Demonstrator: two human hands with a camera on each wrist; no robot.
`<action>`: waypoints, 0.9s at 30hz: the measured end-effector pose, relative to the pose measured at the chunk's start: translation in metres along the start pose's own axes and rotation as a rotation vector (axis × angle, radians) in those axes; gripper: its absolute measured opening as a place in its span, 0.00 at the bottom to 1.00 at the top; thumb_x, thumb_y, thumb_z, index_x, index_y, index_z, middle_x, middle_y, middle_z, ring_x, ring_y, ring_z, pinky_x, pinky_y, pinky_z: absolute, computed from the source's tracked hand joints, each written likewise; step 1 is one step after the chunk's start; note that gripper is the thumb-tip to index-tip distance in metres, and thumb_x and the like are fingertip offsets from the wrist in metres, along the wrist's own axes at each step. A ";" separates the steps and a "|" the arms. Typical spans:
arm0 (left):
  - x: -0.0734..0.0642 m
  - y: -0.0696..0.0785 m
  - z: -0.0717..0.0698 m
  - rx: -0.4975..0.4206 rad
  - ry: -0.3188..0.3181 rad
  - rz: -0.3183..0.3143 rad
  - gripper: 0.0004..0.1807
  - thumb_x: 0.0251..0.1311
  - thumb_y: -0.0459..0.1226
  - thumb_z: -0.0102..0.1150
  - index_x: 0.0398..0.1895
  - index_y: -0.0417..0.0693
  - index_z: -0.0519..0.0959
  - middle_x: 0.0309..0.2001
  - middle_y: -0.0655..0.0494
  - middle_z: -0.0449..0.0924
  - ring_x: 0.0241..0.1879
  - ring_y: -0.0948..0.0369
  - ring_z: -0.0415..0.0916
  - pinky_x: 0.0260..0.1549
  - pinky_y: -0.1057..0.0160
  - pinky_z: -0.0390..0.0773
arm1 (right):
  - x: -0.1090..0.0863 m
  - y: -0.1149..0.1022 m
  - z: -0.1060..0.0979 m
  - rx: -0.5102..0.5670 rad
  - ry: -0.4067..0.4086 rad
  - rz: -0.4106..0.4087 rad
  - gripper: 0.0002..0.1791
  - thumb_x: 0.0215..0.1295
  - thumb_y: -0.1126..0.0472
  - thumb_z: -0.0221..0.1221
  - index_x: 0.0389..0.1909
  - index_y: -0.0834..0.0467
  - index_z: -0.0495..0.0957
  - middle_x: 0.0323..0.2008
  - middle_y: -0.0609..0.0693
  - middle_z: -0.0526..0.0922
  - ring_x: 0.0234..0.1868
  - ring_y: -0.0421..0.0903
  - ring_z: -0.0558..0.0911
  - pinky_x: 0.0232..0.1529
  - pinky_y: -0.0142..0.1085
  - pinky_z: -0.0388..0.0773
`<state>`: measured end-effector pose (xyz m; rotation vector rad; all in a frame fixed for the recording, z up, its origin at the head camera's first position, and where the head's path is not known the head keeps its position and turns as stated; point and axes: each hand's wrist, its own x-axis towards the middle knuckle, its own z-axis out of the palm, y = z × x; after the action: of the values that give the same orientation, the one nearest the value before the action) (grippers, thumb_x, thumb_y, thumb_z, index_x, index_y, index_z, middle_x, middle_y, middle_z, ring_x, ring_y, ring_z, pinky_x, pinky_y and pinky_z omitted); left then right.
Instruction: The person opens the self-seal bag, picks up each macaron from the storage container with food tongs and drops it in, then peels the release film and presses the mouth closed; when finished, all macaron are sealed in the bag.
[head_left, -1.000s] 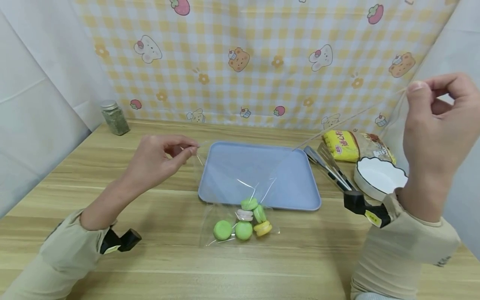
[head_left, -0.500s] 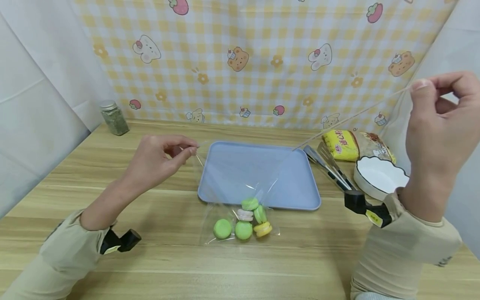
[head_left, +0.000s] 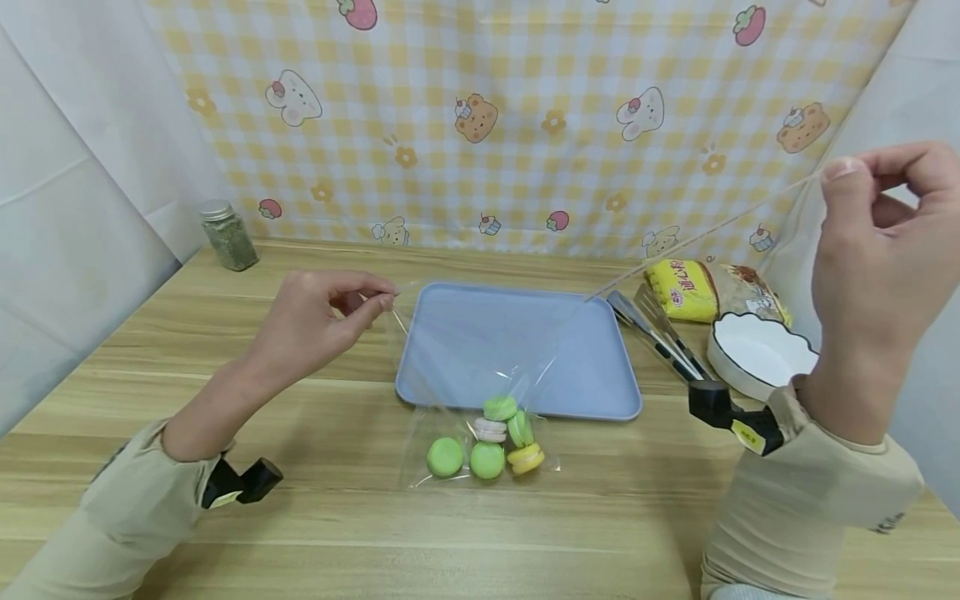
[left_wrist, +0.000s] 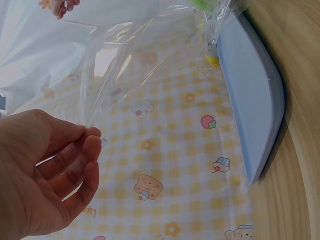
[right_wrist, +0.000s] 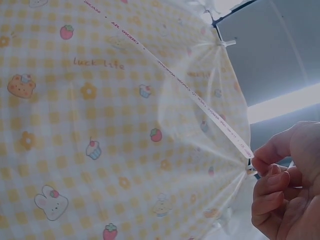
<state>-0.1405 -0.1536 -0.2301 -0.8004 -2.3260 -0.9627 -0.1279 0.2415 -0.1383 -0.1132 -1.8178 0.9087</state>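
A clear plastic bag (head_left: 417,454) with several macarons (head_left: 487,461) in it, green, yellow and pale lilac, lies at the front edge of a blue tray (head_left: 592,367). My left hand (head_left: 315,321) pinches the bag's upper left edge between thumb and fingers; in the left wrist view the film (left_wrist: 105,62) stretches from the fingertips of that hand (left_wrist: 50,170). My right hand (head_left: 885,242), raised at the right, pinches the end of a thin strip (head_left: 697,237) that runs taut down towards the bag's mouth. Small printed lettering shows on the strip (right_wrist: 175,82) in the right wrist view.
Tongs and a slotted utensil (head_left: 667,333) lie right of the tray. Beside them are a white scalloped dish (head_left: 761,350) and a yellow food packet (head_left: 682,292). A jar of dried herbs (head_left: 228,237) stands at the back left, before a checked curtain (head_left: 517,133).
My right hand has shifted slightly to the right, the strip still in its fingers, and the bag has stirred a little. Over the last half second almost nothing moves.
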 end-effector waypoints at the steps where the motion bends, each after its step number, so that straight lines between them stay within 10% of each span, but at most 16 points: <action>1: 0.000 0.000 0.000 0.000 0.001 0.001 0.05 0.54 0.27 0.62 0.32 0.42 0.85 0.22 0.60 0.81 0.16 0.69 0.74 0.11 0.73 0.65 | 0.000 0.000 0.000 0.002 0.001 0.002 0.04 0.65 0.55 0.53 0.35 0.45 0.77 0.33 0.35 0.70 0.18 0.28 0.68 0.27 0.19 0.66; 27: 0.000 -0.001 0.001 0.001 0.012 0.032 0.05 0.54 0.27 0.63 0.32 0.41 0.85 0.23 0.59 0.82 0.17 0.69 0.75 0.11 0.73 0.66 | 0.004 0.004 -0.004 0.029 0.025 0.037 0.04 0.65 0.56 0.54 0.35 0.44 0.76 0.32 0.37 0.71 0.19 0.29 0.69 0.25 0.18 0.66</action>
<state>-0.1414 -0.1535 -0.2312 -0.8269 -2.2965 -0.9497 -0.1281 0.2486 -0.1374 -0.1397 -1.7839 0.9556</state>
